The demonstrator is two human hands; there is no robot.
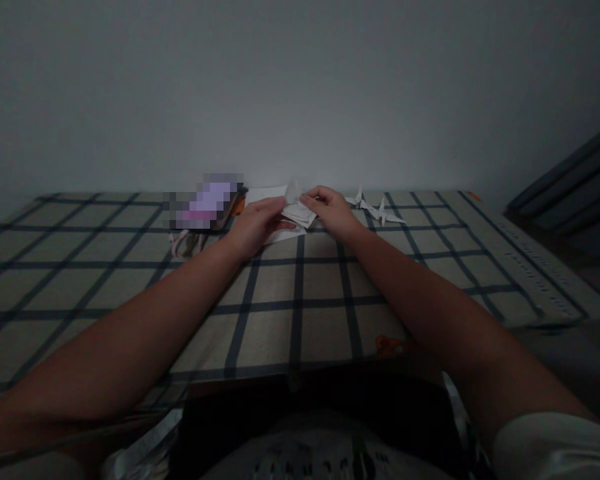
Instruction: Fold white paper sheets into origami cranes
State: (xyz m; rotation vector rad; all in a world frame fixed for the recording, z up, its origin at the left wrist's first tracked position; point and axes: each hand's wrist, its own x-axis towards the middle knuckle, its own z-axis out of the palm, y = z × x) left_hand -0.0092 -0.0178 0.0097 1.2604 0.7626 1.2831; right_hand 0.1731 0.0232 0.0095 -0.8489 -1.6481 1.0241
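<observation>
Between my hands is a folded piece of white paper, made of several layers, with a raised flap standing at its top. My left hand grips its left side, fingers partly underneath and thumb on top. At the upper right, the fingers of my right hand pinch the paper. Flat white sheets lie on the table behind and below my left hand. Just right of my right hand sit folded paper cranes with pointed wings. The room is dim, so fine creases are hard to make out.
A checked cloth covers the table, which meets a plain wall. Left of the sheets lies a phone-like item with a blurred purple screen, a pinkish cord beside it. Dark slatted panels stand beyond the right edge.
</observation>
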